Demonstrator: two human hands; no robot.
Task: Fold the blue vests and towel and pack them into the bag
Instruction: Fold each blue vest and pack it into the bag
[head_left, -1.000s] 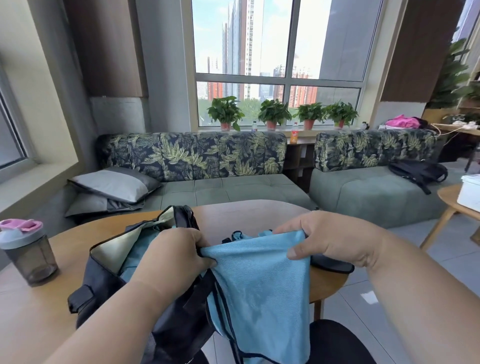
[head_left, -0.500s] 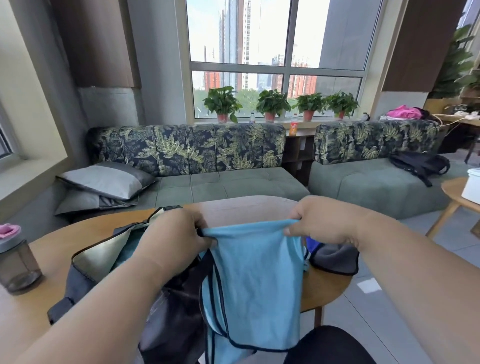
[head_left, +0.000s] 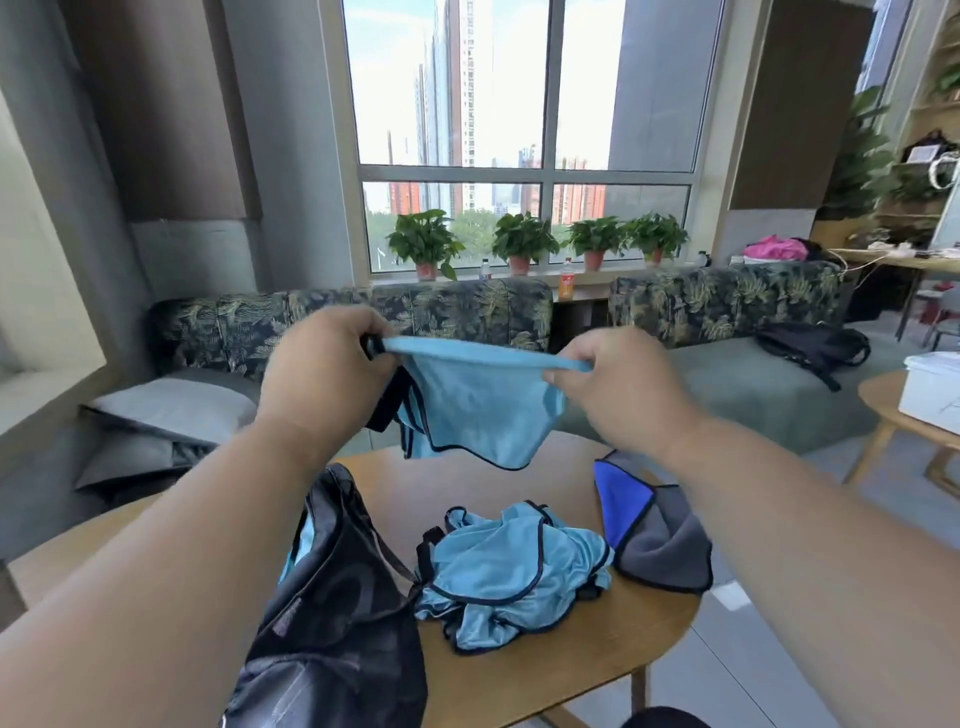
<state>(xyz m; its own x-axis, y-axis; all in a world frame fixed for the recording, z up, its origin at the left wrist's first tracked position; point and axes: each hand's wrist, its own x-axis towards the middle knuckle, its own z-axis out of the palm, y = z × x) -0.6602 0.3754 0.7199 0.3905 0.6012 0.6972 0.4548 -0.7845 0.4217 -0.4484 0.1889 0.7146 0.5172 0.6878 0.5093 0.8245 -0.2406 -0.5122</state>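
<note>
- A bright lounge fills the frame: a tall window (head_left: 519, 135) at upper centre looks out on high-rise blocks, with four potted plants (head_left: 524, 241) lined along its sill.
- Below the sill run two sofas (head_left: 457, 306) with leaf-print backs; grey cushions (head_left: 166, 410) lie at centre left, and a black backpack (head_left: 815, 348) rests on the seat at centre right.
- A round wooden table (head_left: 587, 644) takes the lower centre of the frame; a second small table (head_left: 893, 410) with a white box (head_left: 935, 389) on it shows at the right edge.
- The left hand (head_left: 324, 374), at centre left, is clenched round one top corner of a blue vest (head_left: 478, 405), fingers curled over the fabric.
- The right hand (head_left: 613, 384), at centre right, pinches the opposite end of the same top edge.
- Between the two hands that edge is pulled into a shallow curve, and the vest hangs in the air above the table, its dark-trimmed hem clear of the wood.
- A second vest (head_left: 514, 571) lies crumpled on the table at lower centre, below the raised one.
- The black bag (head_left: 332, 597) slumps at lower left, touching the crumpled vest; some blue fabric shows at its opening.
- A towel (head_left: 654, 535), bright blue on one face and grey on the other, lies just right of the crumpled vest, near the table's edge.
</note>
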